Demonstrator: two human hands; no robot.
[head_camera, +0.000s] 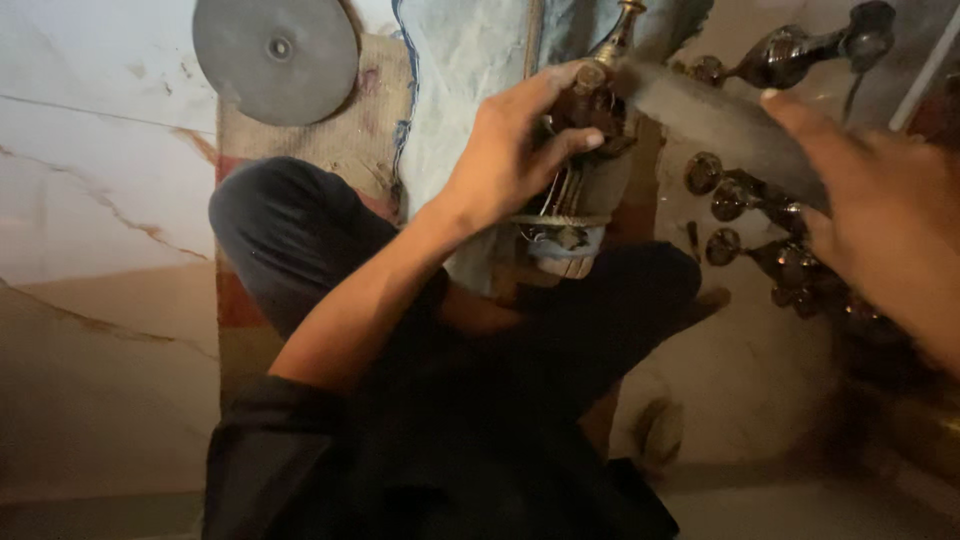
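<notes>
- Two hands of mine are at work in the upper half of the frame, above my dark-trousered knees.
- My left hand, upper centre, is clamped around a dark brass fitting, thumb across its front and fingers wrapped behind.
- My right hand, at the right edge, is closed on the near end of a flat grey file (blurred); its far end lies against the top of the fitting.
- Several more dark metal fittings lie in a cluster right of centre, just beside the file.
- One grey round disc sits at upper left, on a worn mat over the marble floor.
</notes>
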